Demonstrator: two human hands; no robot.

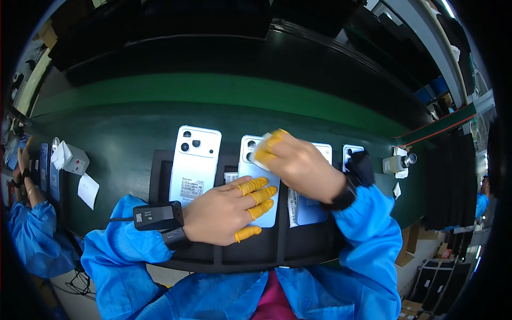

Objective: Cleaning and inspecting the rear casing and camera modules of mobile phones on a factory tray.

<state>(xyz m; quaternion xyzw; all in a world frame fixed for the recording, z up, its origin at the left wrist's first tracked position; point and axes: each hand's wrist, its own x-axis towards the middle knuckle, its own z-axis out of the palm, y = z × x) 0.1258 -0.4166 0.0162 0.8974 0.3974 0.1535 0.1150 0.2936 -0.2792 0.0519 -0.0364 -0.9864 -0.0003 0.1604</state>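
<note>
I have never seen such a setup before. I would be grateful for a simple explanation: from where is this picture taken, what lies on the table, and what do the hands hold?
There is no robot here, only a person's two hands. The camera sits on the person's head and looks down; its wide lens bends straight edges. On the dark green table lies a black tray with phones, backs up. The left hand, wearing yellow finger covers, lies across the middle phone. The right hand pinches something white, perhaps a cloth, by that phone's cameras; it is too blurred to be sure.
</note>
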